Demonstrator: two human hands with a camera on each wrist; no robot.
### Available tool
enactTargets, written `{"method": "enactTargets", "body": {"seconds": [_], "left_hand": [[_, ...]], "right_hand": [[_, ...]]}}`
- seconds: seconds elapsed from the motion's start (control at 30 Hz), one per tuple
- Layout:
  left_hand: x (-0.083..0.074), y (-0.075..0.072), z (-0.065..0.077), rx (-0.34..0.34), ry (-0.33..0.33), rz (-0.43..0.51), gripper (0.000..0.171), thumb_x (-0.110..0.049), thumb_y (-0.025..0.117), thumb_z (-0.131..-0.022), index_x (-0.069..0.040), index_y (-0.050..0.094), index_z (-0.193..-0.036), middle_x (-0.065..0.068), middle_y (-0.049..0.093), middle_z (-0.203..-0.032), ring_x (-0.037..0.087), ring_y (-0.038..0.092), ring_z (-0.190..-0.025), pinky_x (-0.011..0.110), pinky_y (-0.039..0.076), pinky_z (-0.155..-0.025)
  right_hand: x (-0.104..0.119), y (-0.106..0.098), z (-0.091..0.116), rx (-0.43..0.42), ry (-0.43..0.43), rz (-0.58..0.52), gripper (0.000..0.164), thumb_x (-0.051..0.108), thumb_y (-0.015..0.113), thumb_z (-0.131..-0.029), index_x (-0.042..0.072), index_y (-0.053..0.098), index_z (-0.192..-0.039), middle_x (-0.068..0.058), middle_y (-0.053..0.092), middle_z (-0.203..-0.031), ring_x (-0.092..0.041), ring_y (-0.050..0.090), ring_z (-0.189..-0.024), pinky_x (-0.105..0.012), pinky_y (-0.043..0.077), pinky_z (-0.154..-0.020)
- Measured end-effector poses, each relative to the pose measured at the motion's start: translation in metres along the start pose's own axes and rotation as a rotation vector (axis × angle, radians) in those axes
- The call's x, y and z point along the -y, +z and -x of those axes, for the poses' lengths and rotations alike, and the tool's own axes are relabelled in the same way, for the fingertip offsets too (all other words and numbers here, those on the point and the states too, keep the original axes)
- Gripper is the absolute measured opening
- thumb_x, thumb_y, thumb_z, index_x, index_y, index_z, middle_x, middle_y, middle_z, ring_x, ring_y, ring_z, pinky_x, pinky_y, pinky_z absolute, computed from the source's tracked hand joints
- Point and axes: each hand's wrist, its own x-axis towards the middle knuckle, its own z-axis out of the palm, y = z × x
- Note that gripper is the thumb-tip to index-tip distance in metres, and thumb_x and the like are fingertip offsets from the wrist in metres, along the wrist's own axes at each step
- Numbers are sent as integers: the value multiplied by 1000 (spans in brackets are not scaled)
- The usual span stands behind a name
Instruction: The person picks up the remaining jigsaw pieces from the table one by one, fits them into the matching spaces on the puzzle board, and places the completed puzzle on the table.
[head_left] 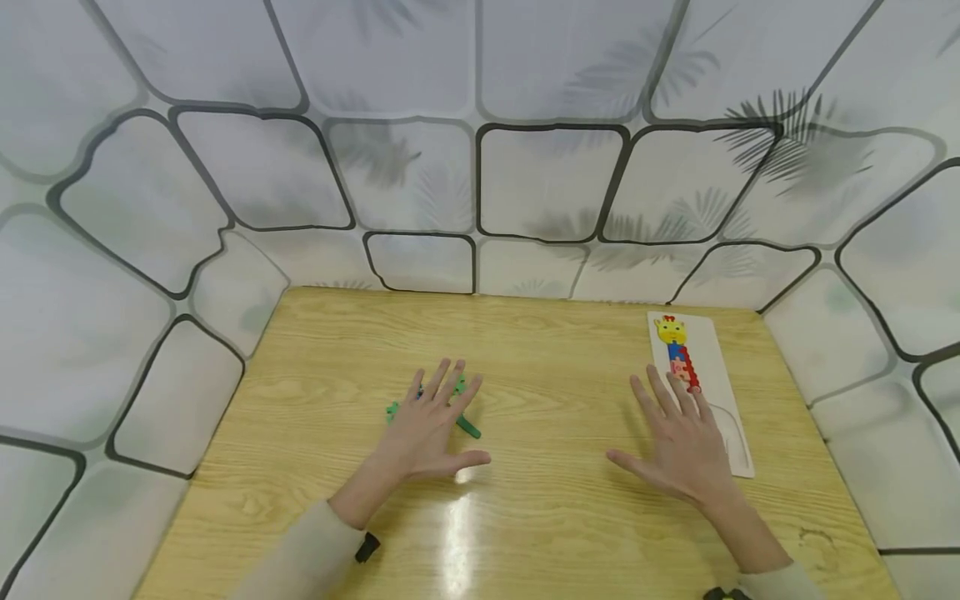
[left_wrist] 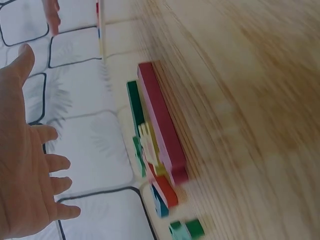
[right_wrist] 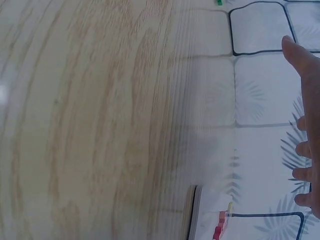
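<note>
My left hand (head_left: 423, 432) hovers with spread fingers over a small group of loose puzzle pieces, mostly covered by it in the head view. A dark green strip (head_left: 468, 427) pokes out beside it. In the left wrist view the group includes a long pinkish-red piece (left_wrist: 161, 115), a dark green piece (left_wrist: 134, 105), an orange piece (left_wrist: 166, 192) and a green piece (left_wrist: 194, 228). Over the lower part of a white puzzle board (head_left: 708, 354) is my right hand (head_left: 684, 450), fingers spread, holding nothing. A yellow giraffe head (head_left: 671, 332) with blue, pink and red pieces below lies in the board.
Both hands are above a light wood-grain table (head_left: 555, 517). White panels with dark outlines and leaf shadows (head_left: 551, 183) rise at the back and both sides. The board lies towards the table's right edge.
</note>
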Motion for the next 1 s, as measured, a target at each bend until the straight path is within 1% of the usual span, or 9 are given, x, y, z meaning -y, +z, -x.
{"method": "enactTargets", "body": {"seconds": [0.07,0.17,0.3,0.43,0.53,0.6,0.77,0.83,1.0], "left_hand": [[-6,2,-5,0,22,-26,112,-85,54,-88,-19,17,-171,17,15,-177,38,16,-165,69,22,-129],[-14,5,-13,0,56,-38,111,-86,52,-88,-19,18,-170,16,17,-177,38,19,-165,67,25,-129],[-26,11,-23,23,92,-19,108,-86,50,-90,-22,17,-171,14,15,-178,36,15,-166,66,23,-130],[-39,19,-33,42,125,-19,107,-86,48,-90,-24,15,-171,11,12,-179,33,12,-167,64,23,-131],[-48,25,-41,46,151,-18,106,-87,47,-91,-24,16,-171,11,14,-179,33,14,-167,61,24,-132],[-55,29,-47,51,171,-15,106,-86,47,-91,-23,18,-171,12,16,-178,33,16,-167,60,24,-132],[-72,36,-59,64,230,-8,104,-85,48,-91,-21,23,-170,14,22,-177,35,21,-165,60,26,-131],[-79,38,-64,66,252,-7,103,-85,48,-92,-21,24,-170,14,24,-176,35,22,-165,60,27,-131],[-96,45,-75,82,298,-23,102,-87,41,-93,-24,21,-170,13,23,-177,33,21,-166,58,26,-132]], "right_hand": [[-4,1,2,-8,-5,2,118,92,57,-77,16,37,-164,-17,36,-171,-47,40,-152,-68,32,-121],[-11,1,5,-16,-19,-3,118,93,55,-78,14,37,-164,-18,37,-170,-47,40,-153,-69,33,-119],[-20,2,9,3,-37,-6,117,91,55,-80,13,35,-165,-20,37,-170,-46,39,-152,-69,34,-119],[-30,4,13,10,-56,11,115,90,53,-82,15,33,-166,-20,39,-169,-47,44,-148,-66,37,-117],[-37,5,17,2,-65,17,113,88,56,-82,14,36,-165,-19,41,-168,-47,46,-146,-65,39,-115],[-42,5,19,1,-69,14,111,85,61,-82,13,39,-164,-20,42,-167,-46,46,-145,-65,39,-114],[-53,9,23,33,-64,18,109,79,68,-80,11,43,-161,-19,43,-166,-45,44,-147,-64,40,-113],[-58,9,25,40,-68,20,108,79,68,-80,9,45,-160,-19,44,-166,-44,44,-146,-63,41,-113],[-71,9,30,47,-93,15,105,79,64,-84,7,47,-158,-17,42,-167,-46,46,-144,-63,42,-112]]}}
